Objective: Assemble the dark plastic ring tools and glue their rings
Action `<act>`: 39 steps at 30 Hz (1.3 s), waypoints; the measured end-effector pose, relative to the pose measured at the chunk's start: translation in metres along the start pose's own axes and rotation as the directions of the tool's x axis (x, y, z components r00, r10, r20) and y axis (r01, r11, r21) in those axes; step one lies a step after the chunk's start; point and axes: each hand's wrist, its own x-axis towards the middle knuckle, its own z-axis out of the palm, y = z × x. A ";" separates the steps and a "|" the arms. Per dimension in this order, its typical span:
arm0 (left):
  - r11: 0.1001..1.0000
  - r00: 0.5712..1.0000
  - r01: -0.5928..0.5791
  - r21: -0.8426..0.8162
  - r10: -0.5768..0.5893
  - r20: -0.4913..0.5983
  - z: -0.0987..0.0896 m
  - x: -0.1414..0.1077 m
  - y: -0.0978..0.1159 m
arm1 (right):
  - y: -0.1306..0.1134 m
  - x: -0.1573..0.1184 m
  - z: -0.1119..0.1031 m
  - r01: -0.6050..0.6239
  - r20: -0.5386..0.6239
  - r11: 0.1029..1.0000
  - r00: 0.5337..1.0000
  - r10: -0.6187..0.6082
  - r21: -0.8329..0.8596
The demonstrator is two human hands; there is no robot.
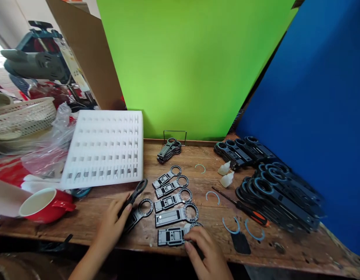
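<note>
Head view showed the left hand (117,217), left of the frame's lower centre, closed around a ringed part (140,187), which was tilted with its ring pointing up and to the right. Just beside those fingers, a second part (145,208) lay partly hidden by the hand. The right hand (207,252), at the bottom just right of centre, had its fingers bent over the ring end of the lowest part (171,236); whether it gripped that part could not be told. Above it in the lower middle, four more parts (170,203) lay in a column, rings to the right.

A small stack (169,151) stood at the frame's centre, before a wire stand (174,131). Right of the column lay four pale blue arcs (213,197), two whitish lumps (226,179), a dark patch (240,243) and a screwdriver (252,214) with a black and orange handle. Two piles (279,192) of dark ringed pieces filled the right side. Left of centre was a slotted white block (107,151), with a red cup (41,216) at lower left.
</note>
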 end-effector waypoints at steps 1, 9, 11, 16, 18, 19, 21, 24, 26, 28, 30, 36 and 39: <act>0.969 0.994 0.106 -0.222 -0.105 0.019 0.006 -0.014 0.010 | -0.003 0.003 0.003 0.040 -0.009 0.999 0.999 -0.040 -0.006; 0.398 0.835 0.535 -0.745 -0.381 0.396 0.069 -0.075 0.077 | -0.030 0.025 0.027 0.124 -0.081 0.971 0.986 -0.143 -0.206; 0.386 0.830 0.545 -0.745 -0.376 0.413 0.075 -0.074 0.081 | -0.030 0.026 0.025 0.060 -0.106 0.983 0.991 -0.079 -0.172; 0.451 0.834 0.542 -0.709 -0.389 0.390 0.078 -0.073 0.085 | -0.030 0.032 0.008 -0.085 -0.039 0.994 0.995 0.088 0.062; 0.485 0.841 0.535 -0.691 -0.384 0.382 0.077 -0.073 0.088 | -0.030 0.034 0.001 -0.097 0.006 0.990 0.995 0.097 0.102; 0.502 0.845 0.530 -0.684 -0.378 0.378 0.077 -0.073 0.090 | -0.031 0.035 -0.001 -0.098 0.024 0.989 0.995 0.096 0.108; 0.535 0.849 0.526 -0.661 -0.371 0.375 0.074 -0.073 0.092 | -0.032 0.035 -0.004 -0.097 0.048 0.990 0.995 0.092 0.106; 0.579 0.852 0.523 -0.625 -0.372 0.369 0.072 -0.071 0.091 | -0.033 0.034 -0.004 -0.085 0.034 0.992 0.996 0.082 0.095; 0.601 0.857 0.516 -0.611 -0.368 0.361 0.072 -0.072 0.090 | -0.036 0.032 -0.002 -0.070 0.001 0.994 0.998 0.070 0.085; 0.612 0.861 0.508 -0.606 -0.359 0.360 0.072 -0.073 0.089 | -0.038 0.030 0.000 -0.047 -0.035 0.997 0.998 0.049 0.068; 0.594 0.857 0.516 -0.618 -0.354 0.375 0.073 -0.073 0.089 | -0.037 0.026 -0.003 -0.002 -0.074 0.999 0.997 0.005 0.047; 0.119 0.660 0.692 -0.712 -0.505 0.556 0.064 -0.056 0.101 | 0.032 0.003 -0.065 -0.107 -0.203 0.927 0.979 0.034 -0.360; -0.089 0.601 0.679 -0.729 -0.502 0.622 0.058 -0.046 0.105 | 0.088 -0.012 -0.111 -0.338 -0.251 0.711 0.941 0.229 -0.617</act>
